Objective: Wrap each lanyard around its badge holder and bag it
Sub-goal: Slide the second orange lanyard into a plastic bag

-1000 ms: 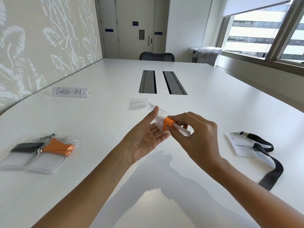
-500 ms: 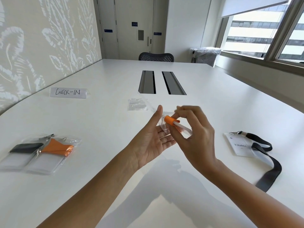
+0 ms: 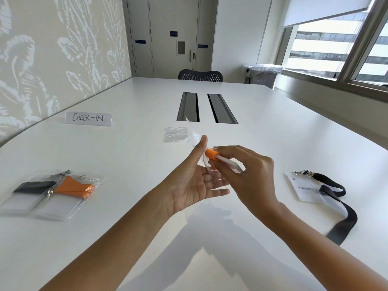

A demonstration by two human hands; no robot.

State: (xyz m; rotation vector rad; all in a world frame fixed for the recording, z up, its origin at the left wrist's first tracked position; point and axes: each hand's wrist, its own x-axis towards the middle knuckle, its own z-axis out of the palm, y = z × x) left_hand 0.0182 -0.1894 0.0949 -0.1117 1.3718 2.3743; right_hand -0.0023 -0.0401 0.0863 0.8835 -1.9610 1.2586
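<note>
**A:** Obs., nearest first. Left hand [image 3: 195, 183] is palm up above the table [image 3: 147, 238], fingers straight and spread, thumb raised. It grips nothing. The clear bag [image 3: 192, 132] only leans against thumb and palm.

**B:** And the right hand [image 3: 247, 175]?

**A:** Fingers pinched on the badge holder [image 3: 226, 161], whose leading end is bound in the orange lanyard [image 3: 212, 154]. That end sits at the bag's mouth, just beside the left thumb. How far inside, I cannot tell (the film is too clear to read).

**B:** So the step in hand is insertion. Advice?

**A:** Judgement only:
- Keep the pinch across the windings so they don't slacken.
- Drive the wrapped end in first.
- Let the left fingers close on the bag's lip, to hold it open and brace it against the push. Film this flimsy will likely buckle otherwise.

**B:** Rest of the table?

**A:** Toward the left edge are two bagged sets [image 3: 52, 194], one black and one orange, touching. Toward the right edge is a second badge holder [image 3: 302, 189], marked V.Kohli, with its black lanyard [image 3: 336, 198] lying loose, so that one is not yet wrapped. Farther out, mid-table, a spare bag [image 3: 176, 134] lies flat. Beyond it are a CHECK-IN sign [image 3: 88, 118], two cable slots [image 3: 188, 107], and a chair [image 3: 200, 75] at the far edge.
</note>
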